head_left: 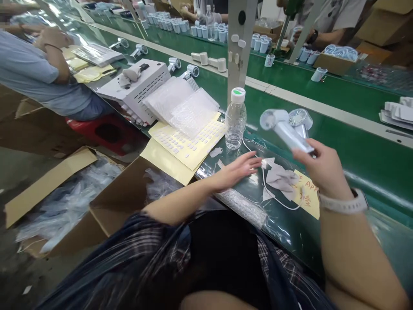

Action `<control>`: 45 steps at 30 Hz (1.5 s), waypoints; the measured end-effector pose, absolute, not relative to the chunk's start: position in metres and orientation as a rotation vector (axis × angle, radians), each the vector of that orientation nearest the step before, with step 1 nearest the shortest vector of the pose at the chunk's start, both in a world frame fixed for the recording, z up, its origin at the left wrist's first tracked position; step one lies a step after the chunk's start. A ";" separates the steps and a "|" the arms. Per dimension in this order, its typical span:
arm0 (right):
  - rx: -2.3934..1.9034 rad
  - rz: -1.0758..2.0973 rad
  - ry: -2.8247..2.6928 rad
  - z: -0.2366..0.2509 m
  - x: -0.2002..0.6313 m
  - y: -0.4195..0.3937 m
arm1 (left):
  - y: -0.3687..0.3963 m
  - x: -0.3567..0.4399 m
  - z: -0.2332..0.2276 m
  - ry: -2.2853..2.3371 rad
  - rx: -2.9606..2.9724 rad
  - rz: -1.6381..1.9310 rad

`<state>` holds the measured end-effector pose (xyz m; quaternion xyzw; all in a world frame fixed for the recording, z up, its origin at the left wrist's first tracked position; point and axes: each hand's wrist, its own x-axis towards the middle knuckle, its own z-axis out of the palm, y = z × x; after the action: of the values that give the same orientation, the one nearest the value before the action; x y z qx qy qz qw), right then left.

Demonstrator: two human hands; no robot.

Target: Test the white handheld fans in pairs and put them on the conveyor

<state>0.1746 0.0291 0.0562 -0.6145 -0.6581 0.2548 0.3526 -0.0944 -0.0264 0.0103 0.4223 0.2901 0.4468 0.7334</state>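
Observation:
Near the belt's edge my right hand point(322, 165) is closed round the handle of a pale blue handheld fan point(288, 133), tilted with its head up and to the left. Just behind it shows the round grille of a second handheld fan point(300, 118). My left hand point(240, 168) is empty, fingers stretched out over the bench by a white cable point(263, 181). A crumpled grey cloth point(280, 178) lies between my hands. Under my right wrist is a yellow paper with red writing point(309, 198). A clear bottle with a white cap point(235, 122) stands beyond my left hand.
Sticker sheets point(193, 150) under bubble bags point(183, 107) lie left of the bottle, near a white metal box point(138, 92). A metal post point(238, 47) rises ahead. A green conveyor point(355, 150) carries fans and blue housings. A cardboard box point(109, 211) holds plastic bags. Co-workers sit around.

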 end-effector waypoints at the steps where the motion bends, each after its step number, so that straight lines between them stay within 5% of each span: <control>1: -1.596 0.607 -1.752 0.058 0.172 0.003 | -0.021 -0.066 0.007 0.535 0.812 1.023; 5: -1.644 0.340 -2.012 0.056 0.172 -0.081 | -0.011 0.008 -0.003 0.397 0.504 0.953; 8: -1.598 0.499 -1.991 0.045 0.191 -0.109 | -0.013 0.019 -0.004 0.423 0.487 0.863; 18: -1.956 0.293 -1.666 -0.025 0.210 -0.065 | -0.013 -0.009 0.012 0.388 0.643 0.950; 25: -1.576 0.902 -1.431 0.009 0.174 -0.105 | -0.013 -0.029 0.027 0.421 0.643 1.099; 29: -1.544 0.763 -1.551 0.017 0.150 -0.114 | -0.011 -0.027 0.033 0.385 0.710 1.180; 45: -1.081 1.226 -1.187 0.018 0.090 -0.118 | -0.017 -0.028 0.028 0.384 0.674 1.295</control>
<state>0.0895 -0.1178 0.0185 -0.4532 -0.4976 0.5139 0.5319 -0.0281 -0.0168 0.0285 0.3060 0.1745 0.5877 0.7284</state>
